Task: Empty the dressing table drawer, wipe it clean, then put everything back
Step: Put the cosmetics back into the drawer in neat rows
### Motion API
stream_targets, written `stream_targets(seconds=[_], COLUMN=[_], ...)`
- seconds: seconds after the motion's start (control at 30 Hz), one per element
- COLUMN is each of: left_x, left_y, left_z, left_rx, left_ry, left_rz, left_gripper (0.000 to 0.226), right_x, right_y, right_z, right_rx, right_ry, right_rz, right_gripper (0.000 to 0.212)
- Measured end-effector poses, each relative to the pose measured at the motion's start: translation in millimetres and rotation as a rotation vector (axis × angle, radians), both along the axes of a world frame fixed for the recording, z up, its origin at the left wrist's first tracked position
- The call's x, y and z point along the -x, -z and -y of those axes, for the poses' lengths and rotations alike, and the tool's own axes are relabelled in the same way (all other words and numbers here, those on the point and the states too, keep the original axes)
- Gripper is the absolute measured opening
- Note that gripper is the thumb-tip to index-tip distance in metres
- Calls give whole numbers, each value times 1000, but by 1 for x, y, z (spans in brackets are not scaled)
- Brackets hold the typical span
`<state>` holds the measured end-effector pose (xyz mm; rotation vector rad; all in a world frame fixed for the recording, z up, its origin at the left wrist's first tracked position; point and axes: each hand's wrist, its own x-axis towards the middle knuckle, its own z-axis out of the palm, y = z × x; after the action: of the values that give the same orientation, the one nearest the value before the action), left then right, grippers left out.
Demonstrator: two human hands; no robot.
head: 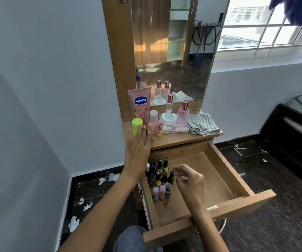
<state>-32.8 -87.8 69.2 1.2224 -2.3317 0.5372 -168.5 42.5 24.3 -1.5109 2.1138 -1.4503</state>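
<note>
The wooden drawer [219, 212] stands pulled out, its floor mostly bare. Several nail polish bottles [160, 177] stand clustered in its back left corner. My right hand [190, 180] hovers just right of them, fingers loosely curled and holding nothing. On the tabletop my left hand [137, 151] is wrapped around a lime-green tube [137, 124] that stands upright at the left edge. Beside it are a Vaseline tube [140, 106], a small pink bottle [153, 126], two perfume bottles [169, 106], a white jar [168, 121], a flat palette [175, 129] and a checked cloth [203, 123].
The mirror [172, 51] rises behind the tabletop. A wall lies close on the left. A dark bed frame [301, 124] is at the right. White scraps [84, 204] litter the dark floor. A chrome stool ring [223, 226] shows under the drawer front.
</note>
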Motion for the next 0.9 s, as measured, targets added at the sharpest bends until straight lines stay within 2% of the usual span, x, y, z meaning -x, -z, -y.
stream_targets(seconds=[0.1,0.17,0.33,0.4,0.5,0.67,0.77,0.9], left_x=[3,4,4,2,1,0,-7,-12], left_y=[-3,-5,-8,-9,-6,9,29,60], left_z=[3,7,-9,-28,-54,-70,-72,-78], left_rx=[37,83,41,-43,-211,-370,-401,-472], left_ry=[37,83,224,314,431,478,423,340], left_rz=[-103,-151,-291,-370,-455,-519,-521,-478], left_gripper=[49,35,24,20,19,33,25,38], right_x=[1,1,0,-1,-2,-1,4,7], right_y=[1,2,-2,-3,-3,-3,4,9], right_z=[0,1,0,0,0,-2,0,1], right_rx=[9,17,84,112,93,38,-163,-451], right_ry=[-1,-10,-72,-108,-129,-18,119,217], right_rz=[9,11,48,23,-27,-109,-12,34], right_gripper=[37,36,34,44,50,13,15,8])
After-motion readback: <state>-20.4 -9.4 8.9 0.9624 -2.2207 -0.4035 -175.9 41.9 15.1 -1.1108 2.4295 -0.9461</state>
